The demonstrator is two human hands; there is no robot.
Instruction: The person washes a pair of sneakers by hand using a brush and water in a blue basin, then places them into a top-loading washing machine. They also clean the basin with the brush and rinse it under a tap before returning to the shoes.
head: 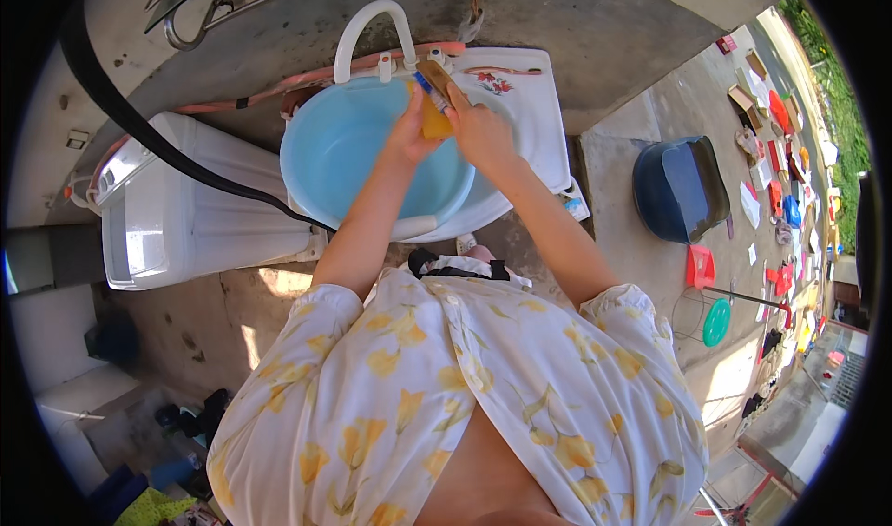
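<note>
My left hand (412, 132) holds a flat yellow object (437, 124), perhaps a bar of laundry soap, over the right side of a light blue plastic basin (334, 149). In my right hand (483, 134) is a wooden scrub brush (435, 78) with blue and white bristles. The bristles face the yellow object and appear to touch it; my fingers partly hide the contact. The basin rests on a white washbasin (550, 122). Behind my hands rises a curved white faucet (373, 14), its spout at the basin's back rim.
A toothbrush (505, 71) lies on the washbasin's ledge. To the left stands a white washing machine (202, 198), with a black strap or hose (160, 143) crossing the view. On the right floor are a dark blue tub (651, 191), a red dustpan (700, 267) and a green-topped stool (716, 322).
</note>
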